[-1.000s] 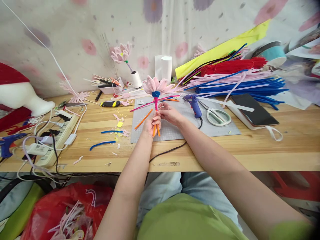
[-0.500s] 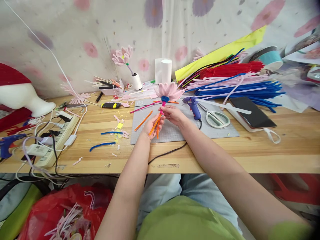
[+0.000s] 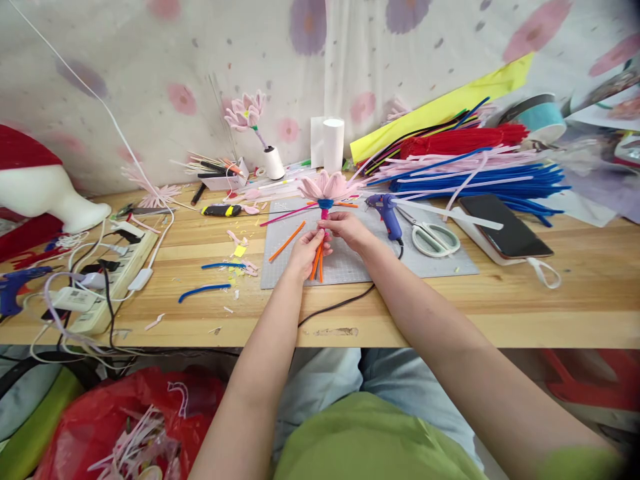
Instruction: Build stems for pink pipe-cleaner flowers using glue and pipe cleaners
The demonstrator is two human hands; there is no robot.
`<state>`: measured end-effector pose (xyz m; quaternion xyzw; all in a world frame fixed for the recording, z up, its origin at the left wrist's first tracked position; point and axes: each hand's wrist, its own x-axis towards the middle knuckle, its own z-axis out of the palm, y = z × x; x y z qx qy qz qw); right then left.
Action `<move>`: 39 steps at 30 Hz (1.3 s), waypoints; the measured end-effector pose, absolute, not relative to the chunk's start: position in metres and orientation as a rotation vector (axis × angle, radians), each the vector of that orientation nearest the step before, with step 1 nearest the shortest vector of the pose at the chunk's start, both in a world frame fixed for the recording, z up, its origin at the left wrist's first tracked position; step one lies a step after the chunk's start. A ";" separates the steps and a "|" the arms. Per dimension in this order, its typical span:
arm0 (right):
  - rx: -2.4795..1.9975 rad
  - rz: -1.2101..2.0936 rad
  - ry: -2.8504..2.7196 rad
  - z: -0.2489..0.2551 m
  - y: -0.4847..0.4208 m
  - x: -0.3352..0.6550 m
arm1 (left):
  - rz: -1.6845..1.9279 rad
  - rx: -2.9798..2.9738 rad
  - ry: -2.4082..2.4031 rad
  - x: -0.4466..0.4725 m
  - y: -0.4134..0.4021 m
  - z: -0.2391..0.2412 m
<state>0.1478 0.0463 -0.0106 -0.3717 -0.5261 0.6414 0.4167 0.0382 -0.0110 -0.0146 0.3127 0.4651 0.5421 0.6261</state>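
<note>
A pipe-cleaner flower (image 3: 327, 185) with pink petals, a blue base and a magenta-wrapped stem stands upright between my hands above the grey cutting mat (image 3: 370, 267). My left hand (image 3: 306, 253) is closed round the lower stem, where orange pipe-cleaner ends (image 3: 318, 265) stick out downward. The fingers of my right hand (image 3: 347, 229) pinch the magenta part just under the blue base. Loose orange pipe cleaners (image 3: 287, 241) lie on the mat. A blue glue gun (image 3: 385, 215) and scissors (image 3: 434, 239) with pale handles rest right of my hands.
Bundled blue pipe cleaners (image 3: 480, 183) and red ones (image 3: 460, 141) lie back right, near a phone (image 3: 505, 225). A finished pink flower (image 3: 247, 113) stands in a white holder (image 3: 273, 163). Left are a cutter (image 3: 221, 211), a power strip (image 3: 117, 287) and a foam head (image 3: 50, 197).
The flower has turned more upright and shifted slightly left and down. The orange ends now point straighter down. Both hands keep their hold on the stem.
</note>
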 end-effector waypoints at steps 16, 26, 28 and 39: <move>-0.847 1.654 -1.373 -0.008 0.041 0.142 | 1.379 1.236 1.460 0.040 -0.015 -0.021; -0.807 1.713 -1.192 -0.010 0.048 0.146 | 1.205 0.707 0.993 0.029 -0.011 -0.011; -0.840 1.659 -1.222 -0.008 0.049 0.146 | 1.243 0.724 1.003 0.031 -0.010 -0.013; -1.038 1.450 -1.272 -0.011 0.048 0.139 | 1.302 1.180 1.441 0.042 -0.003 -0.031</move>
